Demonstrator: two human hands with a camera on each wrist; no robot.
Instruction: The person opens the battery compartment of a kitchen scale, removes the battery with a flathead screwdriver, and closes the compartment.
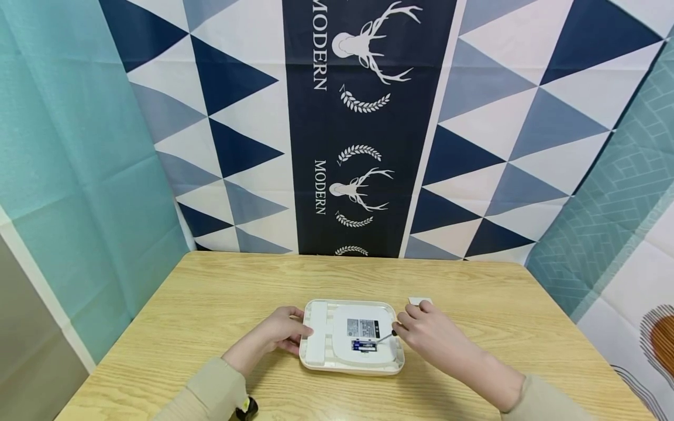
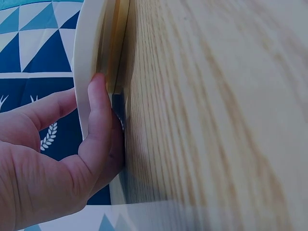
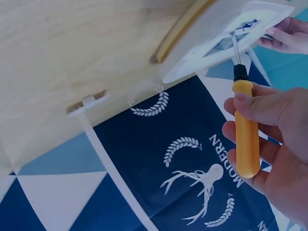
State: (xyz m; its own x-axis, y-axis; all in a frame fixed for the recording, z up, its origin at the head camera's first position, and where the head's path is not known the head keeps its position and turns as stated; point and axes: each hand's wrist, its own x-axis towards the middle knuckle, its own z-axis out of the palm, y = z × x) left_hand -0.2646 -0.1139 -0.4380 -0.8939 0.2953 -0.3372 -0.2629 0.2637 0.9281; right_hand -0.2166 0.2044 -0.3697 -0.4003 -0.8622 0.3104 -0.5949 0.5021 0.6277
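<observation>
A white plastic device [image 1: 342, 311] with rounded corners lies underside up on the table, showing a printed label [image 1: 361, 328] and an uncovered battery compartment. Dark blue batteries [image 1: 364, 346] sit inside. My left hand [image 1: 284, 328] grips the device's left edge, thumb on top and other fingers at the side and below. In my right hand [image 1: 427, 334] is a screwdriver; its orange-yellow handle [image 3: 247, 132] is held between thumb and fingers in the right wrist view. The metal shaft [image 3: 236, 48] slants down to the battery compartment, its tip at the batteries' right end.
A small white plastic piece [image 1: 419, 300] lies on the wooden table [image 1: 237, 286] just beyond my right hand. Near the left sleeve is a black and yellow object [image 1: 247, 408]. Patterned cloth [image 1: 363, 128] hangs behind the table's far edge.
</observation>
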